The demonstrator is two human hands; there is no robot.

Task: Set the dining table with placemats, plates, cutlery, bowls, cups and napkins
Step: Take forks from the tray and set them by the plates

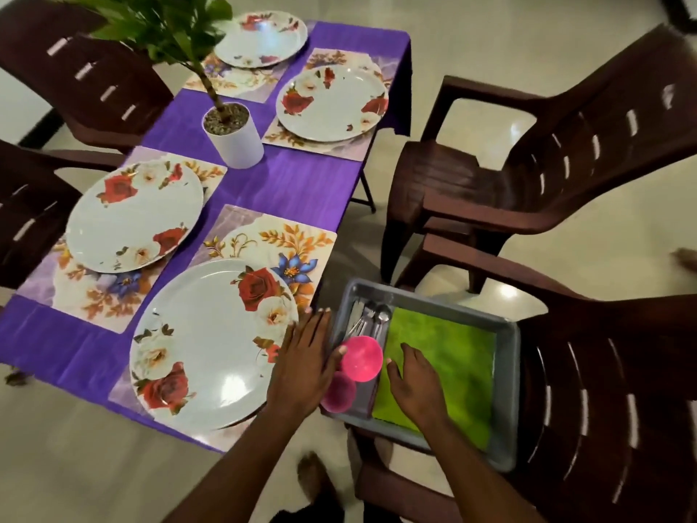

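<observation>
A grey tray (507, 371) sits on the seat of a dark brown chair (603, 390) drawn up at the near right corner of the table (294, 186). Along the tray's left side lie a few pieces of steel cutlery (371, 318) at the far end and two pink cups (363, 358), one nearer than the other. Green napkins (452, 371) fill the rest of the tray, out to its right wall.

The left hand (303, 362) has its fingers straight, lying along the tray's left wall, with the thumb against the farther pink cup; I cannot tell whether it actually grips the cup. The right hand (413, 379) lies flat on the napkins, fingers relaxed and holding nothing. The two hands are apart, with the cups between them.

The table wears a purple cloth and carries four floral placemats (294, 239), each with a rose-patterned plate (211, 345) on it: one at the near right corner just beside the tray, one on the near left side, two at the far end. A white pot with a green plant (234, 135) stands in the middle. More brown chairs (528, 152) ring the table.
</observation>
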